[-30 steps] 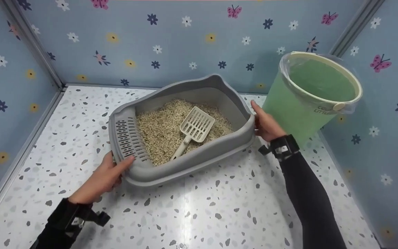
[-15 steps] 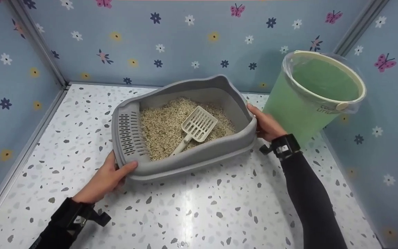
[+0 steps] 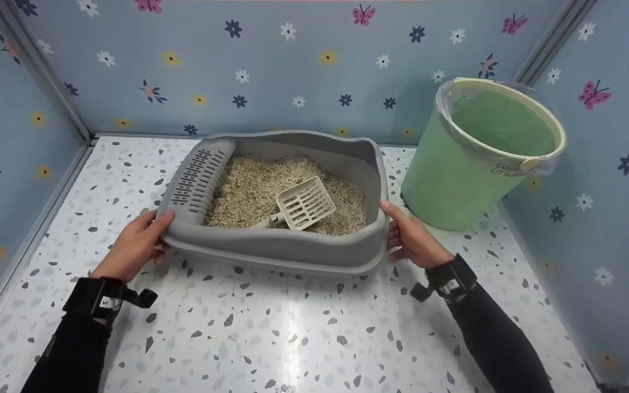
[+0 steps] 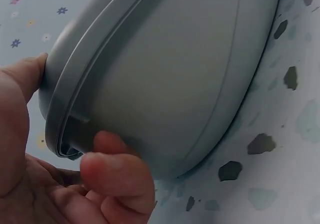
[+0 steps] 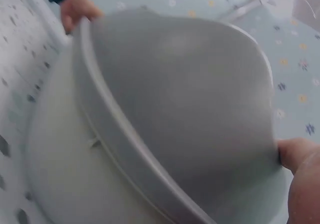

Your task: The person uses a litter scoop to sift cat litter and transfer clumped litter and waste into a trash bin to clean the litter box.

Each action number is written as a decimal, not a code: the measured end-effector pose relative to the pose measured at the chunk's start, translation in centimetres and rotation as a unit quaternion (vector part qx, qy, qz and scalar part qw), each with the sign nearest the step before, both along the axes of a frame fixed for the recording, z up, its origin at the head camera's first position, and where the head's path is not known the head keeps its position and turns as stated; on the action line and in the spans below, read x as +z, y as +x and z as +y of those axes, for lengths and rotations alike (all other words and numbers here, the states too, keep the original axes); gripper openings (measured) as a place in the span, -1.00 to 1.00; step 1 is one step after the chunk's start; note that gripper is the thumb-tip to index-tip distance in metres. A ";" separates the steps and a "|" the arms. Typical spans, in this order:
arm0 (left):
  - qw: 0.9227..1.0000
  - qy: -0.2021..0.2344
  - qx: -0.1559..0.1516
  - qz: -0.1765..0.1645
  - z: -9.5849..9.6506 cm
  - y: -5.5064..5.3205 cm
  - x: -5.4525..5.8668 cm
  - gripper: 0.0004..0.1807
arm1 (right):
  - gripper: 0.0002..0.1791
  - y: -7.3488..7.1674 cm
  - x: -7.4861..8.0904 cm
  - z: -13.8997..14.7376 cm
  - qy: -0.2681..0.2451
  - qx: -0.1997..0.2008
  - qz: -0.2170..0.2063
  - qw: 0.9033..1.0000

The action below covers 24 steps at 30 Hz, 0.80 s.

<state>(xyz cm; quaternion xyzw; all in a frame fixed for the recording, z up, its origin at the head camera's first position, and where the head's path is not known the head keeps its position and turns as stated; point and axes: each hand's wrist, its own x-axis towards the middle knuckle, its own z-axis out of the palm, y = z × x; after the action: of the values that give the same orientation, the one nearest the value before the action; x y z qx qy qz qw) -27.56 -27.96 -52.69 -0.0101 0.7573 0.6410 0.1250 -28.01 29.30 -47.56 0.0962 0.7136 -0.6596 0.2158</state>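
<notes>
A grey litter box (image 3: 271, 245) stands on the speckled floor, its long side facing me. Inside lies tan granular litter (image 3: 254, 185). On top rests a beige slotted litter scoop (image 3: 306, 203), its handle partly hidden by the front wall. My left hand (image 3: 131, 245) grips the near left corner, thumb on the rim; in the left wrist view, the fingers (image 4: 117, 174) curl below the rim's lip. My right hand (image 3: 415, 237) holds the right end, thumb against the upper edge, fingers at the outer side. The right wrist view shows the thumb (image 5: 295, 154) touching the wall.
A green bin (image 3: 451, 174) with a cream rim and clear liner stands right of the box, near the back corner. Flower-patterned wall panels (image 3: 271, 65) rise behind and at both sides. The speckled floor (image 3: 287, 327) extends toward me.
The litter box has turned: its left end has moved back and its right end has come nearer, both hands following. The scoop has turned with it. The bin has stayed put.
</notes>
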 end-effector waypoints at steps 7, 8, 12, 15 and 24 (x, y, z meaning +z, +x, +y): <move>0.995 0.021 0.090 0.025 0.8 -1.0 0.0 -0.34 | -0.26 0.4 0.1 0.0 0.000 0.034 0.013 0.999; 0.994 0.015 0.102 0.026 1.4 -0.6 0.1 -0.31 | -0.26 -0.2 0.2 0.1 -0.001 0.029 0.016 0.999; 0.991 -0.004 0.131 0.022 4.0 1.7 0.0 -0.22 | -0.26 -3.6 0.9 0.1 -0.006 -0.005 0.031 0.999; 0.992 0.019 0.125 0.024 6.3 3.5 0.0 -0.28 | -0.25 -6.2 1.3 -0.2 0.004 -0.028 0.045 0.999; 0.988 0.075 0.133 0.001 8.9 3.8 0.1 -0.40 | -0.27 -7.7 1.0 -0.4 0.037 -0.025 0.054 0.998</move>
<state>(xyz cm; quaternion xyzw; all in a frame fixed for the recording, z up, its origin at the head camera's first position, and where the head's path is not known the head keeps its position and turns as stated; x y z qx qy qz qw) -23.80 -19.05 -52.57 -0.1005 0.6991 0.7068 0.0384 -35.67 28.85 -46.55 0.0863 0.7457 -0.6419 0.1566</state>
